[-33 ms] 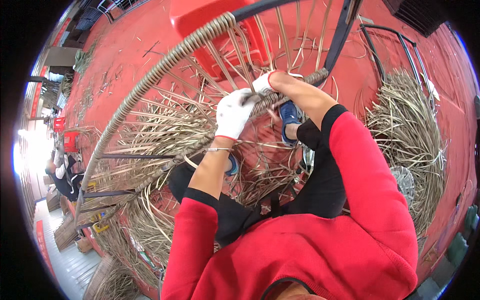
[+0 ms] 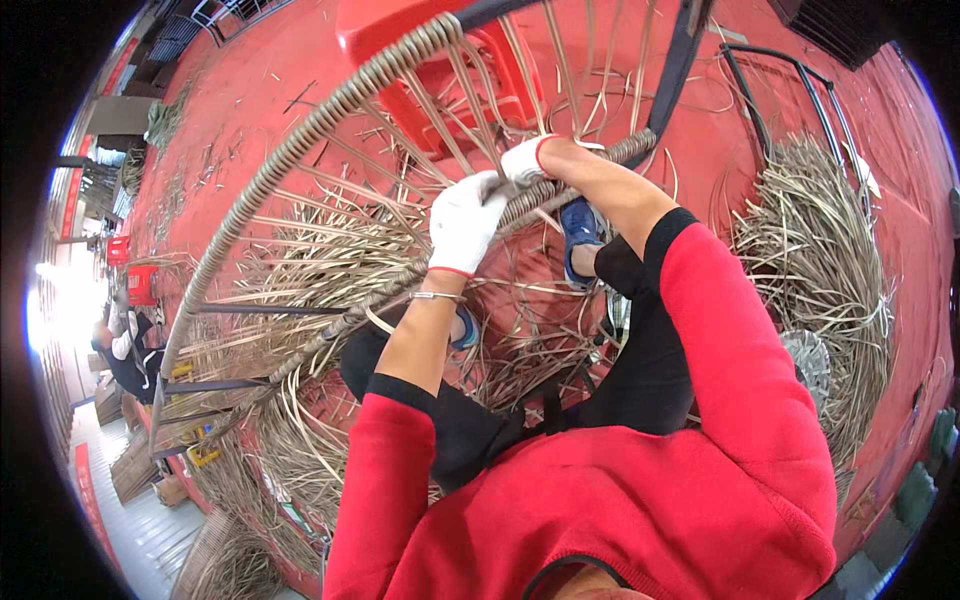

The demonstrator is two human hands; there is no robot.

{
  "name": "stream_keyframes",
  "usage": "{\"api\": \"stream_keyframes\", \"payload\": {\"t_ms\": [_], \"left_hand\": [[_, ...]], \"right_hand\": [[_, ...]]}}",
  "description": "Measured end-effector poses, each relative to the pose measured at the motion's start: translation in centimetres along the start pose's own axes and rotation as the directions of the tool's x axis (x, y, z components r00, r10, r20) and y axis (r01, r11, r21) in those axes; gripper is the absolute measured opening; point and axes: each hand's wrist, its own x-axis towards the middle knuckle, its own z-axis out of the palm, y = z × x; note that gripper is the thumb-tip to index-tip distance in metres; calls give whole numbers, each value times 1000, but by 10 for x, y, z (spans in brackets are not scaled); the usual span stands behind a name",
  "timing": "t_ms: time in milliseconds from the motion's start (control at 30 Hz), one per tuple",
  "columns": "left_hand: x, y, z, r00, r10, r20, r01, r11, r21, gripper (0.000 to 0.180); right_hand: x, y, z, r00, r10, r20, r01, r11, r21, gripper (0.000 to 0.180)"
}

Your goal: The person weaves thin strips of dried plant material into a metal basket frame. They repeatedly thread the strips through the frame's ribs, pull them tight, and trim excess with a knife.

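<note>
Brightly lit red floor (image 2: 260, 130), blown-out white glare (image 2: 66, 305) at far left, fisheye-bent edges, black corners, soft far-left background

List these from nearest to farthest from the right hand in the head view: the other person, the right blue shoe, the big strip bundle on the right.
From the right hand:
1. Right blue shoe, just below it.
2. Strip bundle, on the floor to the right.
3. Other person, at the far left.
</note>
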Motion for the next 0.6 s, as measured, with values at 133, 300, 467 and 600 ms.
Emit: {"api": "stream_keyframes", "payload": {"t_ms": [133, 300, 467, 600], "left_hand": [[32, -15, -9, 999, 21, -26, -19, 997, 78, 25], [71, -35, -24, 998, -16, 59, 17, 1000, -25, 24], [81, -46, -22, 992, -19, 125, 25, 999, -46, 23], [79, -46, -21, 994, 6, 109, -2, 999, -40, 22]], "right_hand": [[-47, -15, -23, 579, 116, -807, -76, 993, 88, 22], [-86, -40, 37, 716, 462, -523, 103, 671, 734, 24], [9, -30, 103, 591, 554, -586, 208, 598, 774, 35], [58, 7, 124, 660, 433, -614, 74, 776, 627, 24]]}}
